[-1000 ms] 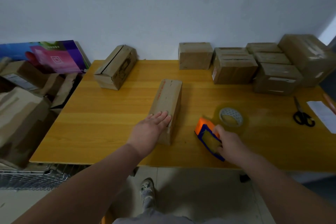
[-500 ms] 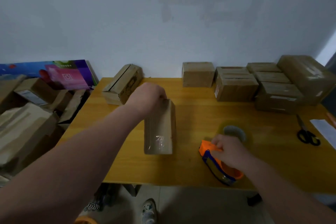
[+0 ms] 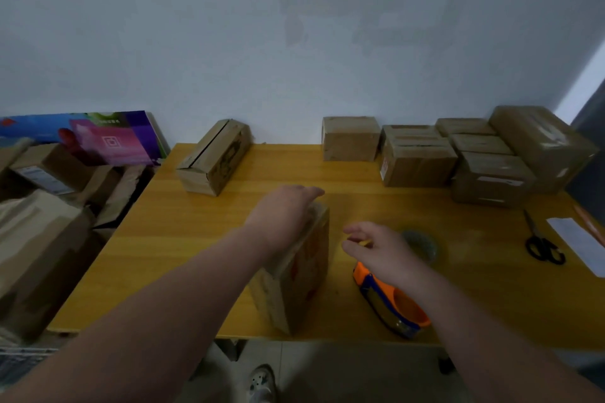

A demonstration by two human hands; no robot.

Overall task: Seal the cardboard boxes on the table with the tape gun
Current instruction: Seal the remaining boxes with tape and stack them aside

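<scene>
The left hand (image 3: 284,216) is laid palm-down on the upper edge of a narrow cardboard box (image 3: 304,275). Its fingers are stretched almost straight over the far end, so the box is pressed and steadied rather than gripped. The box is kept near the front edge of the table (image 3: 196,239), stood on a long side and seemingly tilted a little; whether a seam faces upward cannot be told beneath the hand. The right hand (image 3: 379,249) is held just beside the box with fingers loosely spread and nothing in it. Beneath its wrist the orange and blue tape gun (image 3: 393,304) lies untouched on the table, and a roll of tape (image 3: 422,244) is partly hidden behind the hand. Farther back, a slit-topped box (image 3: 214,157) lies at the left and a cluster of boxes (image 3: 484,157) is gathered at the right by the wall, with scissors (image 3: 543,249) and a slip of paper (image 3: 576,244) beyond. The step in hand is judged to be the positioning of the box, with taping not yet begun. For the next move, the box would need to be settled flat with its seam uppermost and the tape gun taken up by its handle.
</scene>
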